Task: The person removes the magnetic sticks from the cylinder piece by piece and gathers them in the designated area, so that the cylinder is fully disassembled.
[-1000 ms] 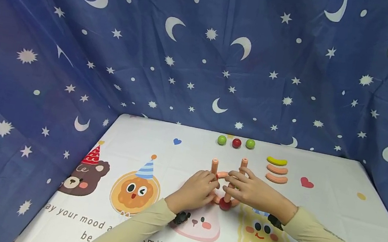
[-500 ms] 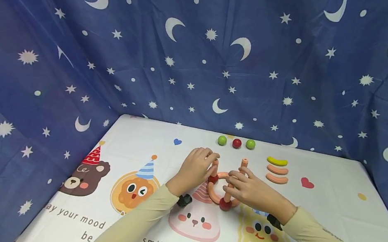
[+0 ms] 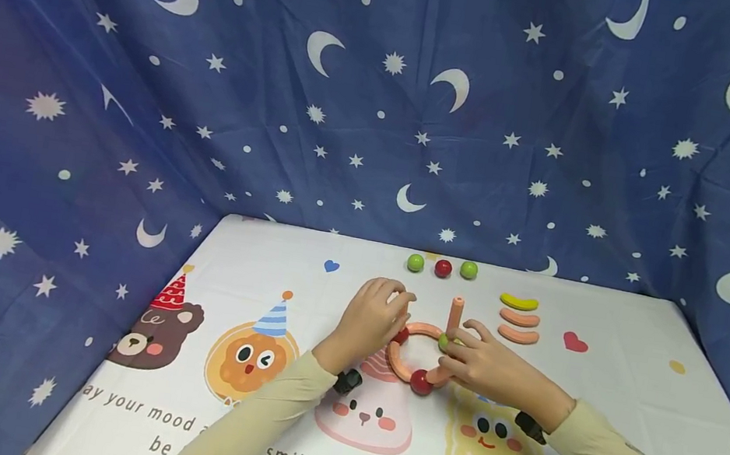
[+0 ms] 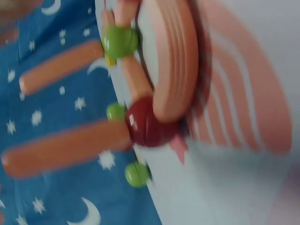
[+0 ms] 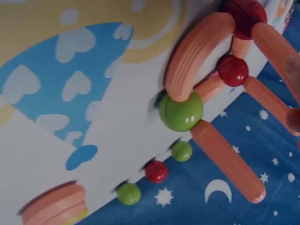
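An orange ring (image 3: 424,329) of curved rods joined by balls lies on the cloth, with straight rods standing from several balls. My left hand (image 3: 365,322) is around the top of the back-left rod, which rises from a red ball (image 4: 152,124); in the left wrist view that rod (image 4: 70,145) shows a free end, apart from the fingers. My right hand (image 3: 486,367) holds the front rod (image 3: 438,375), tilted from the front red ball (image 3: 421,382); the grip is partly hidden. Another rod (image 3: 456,316) stands upright on a green ball (image 5: 181,110).
Two green balls (image 3: 415,263) and a red ball (image 3: 443,268) sit in a row at the table's back. A yellow curved rod (image 3: 519,302) and two orange curved rods (image 3: 517,334) lie to the right. A blue star-patterned curtain (image 3: 383,104) hangs behind and at the left.
My left hand has risen from the ring's left side to the top of the back-left rod. My right hand has shifted slightly right and down, and the front rod has gone from upright to tilted.
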The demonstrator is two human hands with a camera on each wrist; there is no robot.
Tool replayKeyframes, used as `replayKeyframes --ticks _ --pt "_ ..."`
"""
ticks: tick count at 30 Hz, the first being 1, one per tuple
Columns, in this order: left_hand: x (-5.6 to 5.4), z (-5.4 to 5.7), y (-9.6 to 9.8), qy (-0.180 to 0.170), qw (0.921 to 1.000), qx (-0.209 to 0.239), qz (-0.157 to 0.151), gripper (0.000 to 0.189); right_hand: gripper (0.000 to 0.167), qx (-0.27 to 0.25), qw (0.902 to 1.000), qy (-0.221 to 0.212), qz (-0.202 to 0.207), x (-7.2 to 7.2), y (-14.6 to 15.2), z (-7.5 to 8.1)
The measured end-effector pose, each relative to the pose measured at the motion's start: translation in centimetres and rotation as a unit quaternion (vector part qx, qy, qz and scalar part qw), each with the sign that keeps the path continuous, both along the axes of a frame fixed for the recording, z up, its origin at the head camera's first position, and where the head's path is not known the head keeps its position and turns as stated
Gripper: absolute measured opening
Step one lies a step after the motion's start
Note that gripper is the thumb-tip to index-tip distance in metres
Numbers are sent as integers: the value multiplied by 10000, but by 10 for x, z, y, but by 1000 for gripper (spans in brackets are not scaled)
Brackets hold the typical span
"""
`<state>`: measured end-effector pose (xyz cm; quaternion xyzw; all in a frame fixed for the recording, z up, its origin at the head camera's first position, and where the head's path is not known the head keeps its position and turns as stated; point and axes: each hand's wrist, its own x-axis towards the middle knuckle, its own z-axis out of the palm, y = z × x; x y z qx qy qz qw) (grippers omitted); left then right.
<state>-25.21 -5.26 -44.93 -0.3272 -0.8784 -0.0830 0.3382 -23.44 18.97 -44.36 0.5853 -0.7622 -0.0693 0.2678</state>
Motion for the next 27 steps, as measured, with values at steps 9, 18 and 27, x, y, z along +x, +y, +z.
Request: replayKeyframes --ticks 9,18,27 --pt "27 -9 8 126 9959 -275 -852 18 36 -623 9975 -150 308 -2 -13 4" --pt "32 -7 2 -200 9948 -153 -985 19 34 -1009 9938 23 474 -1 -28 -2" --pt "31 -5 -4 -155 9948 -450 -905 14 37 -1163 9918 173 510 -3 -31 -13"
